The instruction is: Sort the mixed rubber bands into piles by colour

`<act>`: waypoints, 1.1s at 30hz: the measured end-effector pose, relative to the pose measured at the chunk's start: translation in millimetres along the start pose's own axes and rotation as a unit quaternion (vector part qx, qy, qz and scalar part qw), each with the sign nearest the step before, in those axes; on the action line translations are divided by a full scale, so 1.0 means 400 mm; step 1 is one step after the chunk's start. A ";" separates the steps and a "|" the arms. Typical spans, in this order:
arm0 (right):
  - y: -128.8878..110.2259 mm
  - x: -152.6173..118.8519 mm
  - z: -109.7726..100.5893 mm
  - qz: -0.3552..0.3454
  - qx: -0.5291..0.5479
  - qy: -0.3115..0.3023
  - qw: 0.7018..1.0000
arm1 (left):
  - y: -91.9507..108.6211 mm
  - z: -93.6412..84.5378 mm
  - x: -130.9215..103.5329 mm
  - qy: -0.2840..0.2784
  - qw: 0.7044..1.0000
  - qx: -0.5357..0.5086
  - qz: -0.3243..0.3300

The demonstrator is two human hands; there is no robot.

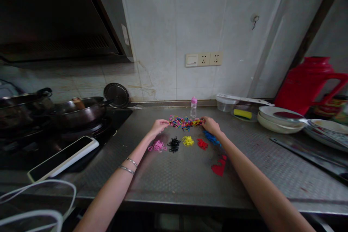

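Five piles cross the counter (190, 188): pink (157, 146), black (174, 144), yellow (187, 140), red (202, 144), blue (212, 139). Toward its back edge: left hand (159, 125), fingertips close, at mixed pile (185, 122); right hand (212, 126), fingers bent, at its right end. Whether either grips anything: cannot tell.

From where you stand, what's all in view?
Mixed heap: one, multicoloured, centre
Pink pile, black pile, yellow pile, red pile, blue pile: one each, nearer
Scrap: one, red, front
Bottle: one, clear, behind heap
Sponge: one, yellow, right
Jug: one, red, right
Dishes: several, white, right
Pans: two, metallic, left
Device: one, white, left
Cable: count unclear, white, left
Sockets: two, cream, wall
Hood: one, dark, above
Counter: one, grey, beneath
Left hand, right hand: one each, at heap
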State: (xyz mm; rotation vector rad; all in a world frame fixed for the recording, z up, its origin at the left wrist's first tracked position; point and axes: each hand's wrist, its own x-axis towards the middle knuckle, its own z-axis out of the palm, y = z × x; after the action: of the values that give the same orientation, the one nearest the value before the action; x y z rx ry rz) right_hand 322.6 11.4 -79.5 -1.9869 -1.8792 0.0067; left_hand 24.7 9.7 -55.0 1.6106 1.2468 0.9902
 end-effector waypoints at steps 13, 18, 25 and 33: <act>0.026 0.006 0.001 -0.010 0.026 0.003 1.000 | 0.012 0.003 -0.012 0.000 1.000 0.009 -0.010; 0.027 0.013 0.001 -0.008 0.022 -0.013 1.000 | 0.016 0.002 -0.017 -0.003 1.000 0.012 -0.013; 0.026 0.015 0.002 -0.014 0.018 -0.022 0.999 | 0.001 0.002 -0.007 -0.008 1.000 0.013 0.007; 0.038 0.028 0.007 0.001 0.039 -0.007 0.999 | -0.007 0.001 -0.002 -0.007 1.000 0.016 0.013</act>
State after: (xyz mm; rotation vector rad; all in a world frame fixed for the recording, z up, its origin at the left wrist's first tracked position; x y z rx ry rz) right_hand 337.5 22.5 -83.5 -1.9414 -1.8567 0.0923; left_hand 23.9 9.1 -57.7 1.6601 1.2402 0.9777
